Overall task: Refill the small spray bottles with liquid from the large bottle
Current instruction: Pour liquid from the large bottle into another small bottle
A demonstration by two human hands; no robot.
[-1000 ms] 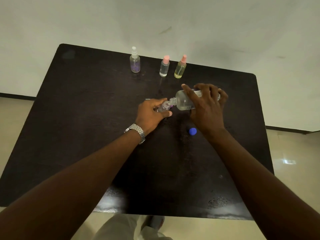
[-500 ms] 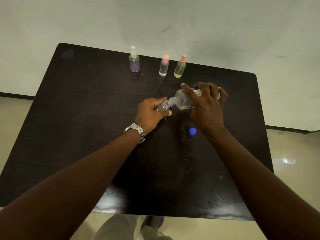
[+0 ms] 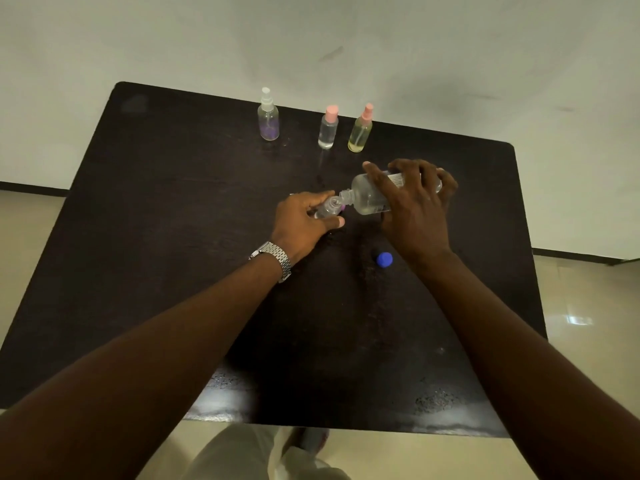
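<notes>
Dark table vs pale wall, beige floor. L hand wraps the small open bottle, held tilted near table centre; its lower body is hidden behind fingers. R hand is clamped over the large bottle, lying nearly flat, neck at the small one's mouth; base & most of label covered. Liquid flow too faint to make out. Blue cap sits beside R wrist. Far edge: purple-tinted bottle, clear bottle, yellowish bottle, all capped, upright. Watch on L wrist.
</notes>
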